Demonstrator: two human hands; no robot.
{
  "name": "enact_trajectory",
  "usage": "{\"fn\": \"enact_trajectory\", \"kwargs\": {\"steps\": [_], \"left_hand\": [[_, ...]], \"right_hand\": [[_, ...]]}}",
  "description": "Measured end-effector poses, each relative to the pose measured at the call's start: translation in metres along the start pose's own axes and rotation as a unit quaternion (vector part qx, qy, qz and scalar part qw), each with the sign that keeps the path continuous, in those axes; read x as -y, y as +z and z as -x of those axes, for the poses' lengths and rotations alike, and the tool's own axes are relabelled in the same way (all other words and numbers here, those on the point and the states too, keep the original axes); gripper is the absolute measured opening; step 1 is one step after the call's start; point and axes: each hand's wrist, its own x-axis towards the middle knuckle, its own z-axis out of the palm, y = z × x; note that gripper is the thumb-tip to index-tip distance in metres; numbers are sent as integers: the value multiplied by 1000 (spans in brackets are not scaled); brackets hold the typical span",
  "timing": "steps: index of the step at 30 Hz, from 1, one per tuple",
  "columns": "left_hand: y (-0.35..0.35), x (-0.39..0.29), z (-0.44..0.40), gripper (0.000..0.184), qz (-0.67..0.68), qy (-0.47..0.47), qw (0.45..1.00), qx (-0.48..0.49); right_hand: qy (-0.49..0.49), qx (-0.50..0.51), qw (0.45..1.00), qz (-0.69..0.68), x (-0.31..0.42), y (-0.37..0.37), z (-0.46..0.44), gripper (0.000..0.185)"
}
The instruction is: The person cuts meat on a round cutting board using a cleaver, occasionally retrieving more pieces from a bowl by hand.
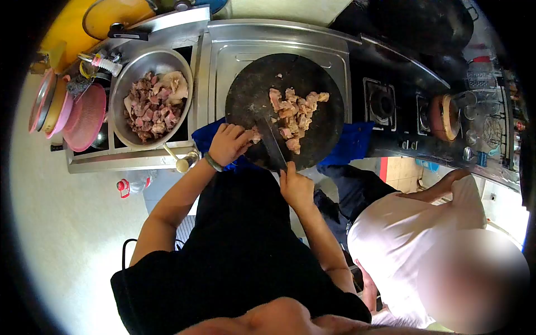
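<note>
A round dark chopping board point(245, 89) lies in front of me on the steel counter. My right hand point(297, 188) is wrapped round the handle of a knife point(272, 144), whose blade lies across the board's near half. Just left of the blade, the curled fingers of my left hand point(230, 146) pinch a small piece of meat point(255, 135). Chopped meat pieces point(296, 114) are heaped on the board to the right of the knife. At the left stands a steel bowl point(116, 120) with many cut meat pieces point(156, 106) in it.
Pink strainer baskets point(86, 120) hang at the far left, near a tap point(184, 163). To the right are a gas burner point(382, 103) and a brown pot point(444, 117). A person in a light shirt point(396, 234) is close on my right. A large bottle point(134, 184) stands low at left.
</note>
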Motion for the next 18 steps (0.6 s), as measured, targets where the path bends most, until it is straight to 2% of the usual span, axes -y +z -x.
{"fn": "enact_trajectory", "kwargs": {"steps": [3, 6, 12, 15, 18], "left_hand": [[7, 2, -5, 44, 9, 72, 994, -83], [12, -2, -11, 40, 62, 94, 988, -105], [26, 7, -12, 27, 96, 81, 987, -97], [30, 7, -11, 25, 87, 74, 988, -103], [24, 5, -12, 27, 82, 72, 989, -98]], "right_hand": [[0, 9, 999, 47, -8, 2, 0, 20], [-39, 17, 995, 90, -15, 2, 2, 19], [-50, 62, 992, 101, -14, 7, -6, 19], [-47, 78, 989, 118, -1, 28, -41, 21], [-82, 1, 992, 101, 28, 24, -82, 22]]}}
